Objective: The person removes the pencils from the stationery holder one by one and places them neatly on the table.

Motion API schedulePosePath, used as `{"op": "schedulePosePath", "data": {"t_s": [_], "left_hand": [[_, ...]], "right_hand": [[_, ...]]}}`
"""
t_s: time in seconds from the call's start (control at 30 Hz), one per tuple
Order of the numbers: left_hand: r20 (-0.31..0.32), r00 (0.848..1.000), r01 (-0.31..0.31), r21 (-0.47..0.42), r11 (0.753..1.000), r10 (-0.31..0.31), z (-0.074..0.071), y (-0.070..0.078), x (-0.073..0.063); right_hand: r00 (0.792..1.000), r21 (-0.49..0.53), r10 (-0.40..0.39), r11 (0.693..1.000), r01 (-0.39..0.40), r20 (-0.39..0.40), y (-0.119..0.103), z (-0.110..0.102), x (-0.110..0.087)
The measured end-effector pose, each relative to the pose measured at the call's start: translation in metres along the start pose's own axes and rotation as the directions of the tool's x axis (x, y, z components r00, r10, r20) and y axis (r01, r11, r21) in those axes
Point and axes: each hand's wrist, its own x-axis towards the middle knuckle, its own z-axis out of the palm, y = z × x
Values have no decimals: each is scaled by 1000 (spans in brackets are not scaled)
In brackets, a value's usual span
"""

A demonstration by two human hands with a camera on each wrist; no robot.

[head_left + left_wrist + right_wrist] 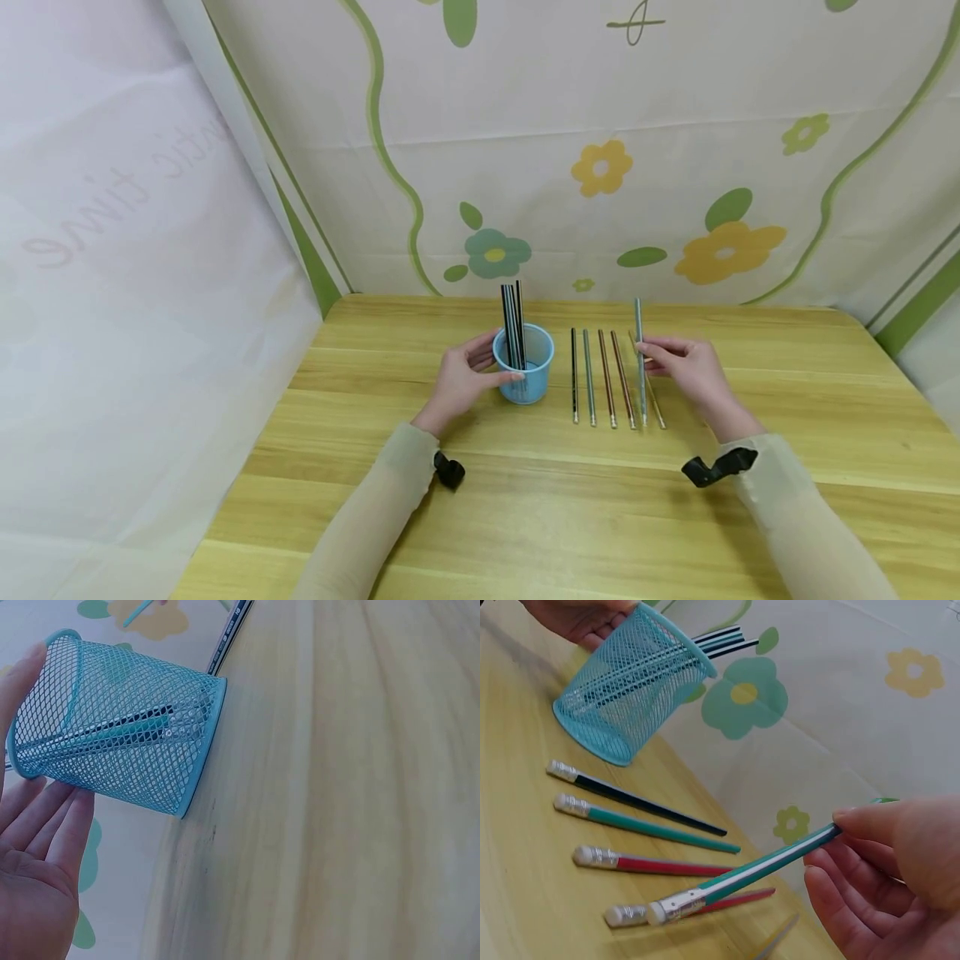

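Right of centre in the head view, the right hand (686, 367) pinches a green, white-striped pencil (761, 866); at centre, the left hand (463, 377) grips a blue mesh cup (536, 387).

Right hand (900, 877): green-and-white pencil (757, 868), pinched near the end opposite its eraser. On table (510, 825), in a row: black pencil (649, 802), green pencil (664, 831), red pencil (675, 866), second red pencil (741, 900), erasers away from the edge along the flowered cloth (825, 735). Beside black pencil: blue mesh cup (630, 694), upright, with several striped pencils (718, 643) inside. Against cup, near rim: left hand (581, 619).
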Motion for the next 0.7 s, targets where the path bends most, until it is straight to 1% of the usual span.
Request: {"op": "schedulePosePath", "data": {"t_s": [0.23, 0.37, 0.57, 0.7], "left_hand": [[-8, 1000, -15, 7, 1000, 15, 0, 0, 0], [-13, 1000, -12, 8, 1000, 12, 0, -1, 0], [-12, 1000, -8, 5, 1000, 8, 0, -2, 0], [-11, 1000, -5, -3, 1000, 5, 0, -3, 0]], "right_hand": [[1000, -13, 11, 1000, -11, 5, 12, -10, -1], [1000, -30, 15, 999, -15, 1, 19, -16, 0], [999, -34, 40, 999, -41, -29, 23, -26, -1], [998, -72, 52, 996, -55, -47, 23, -32, 0]]}}
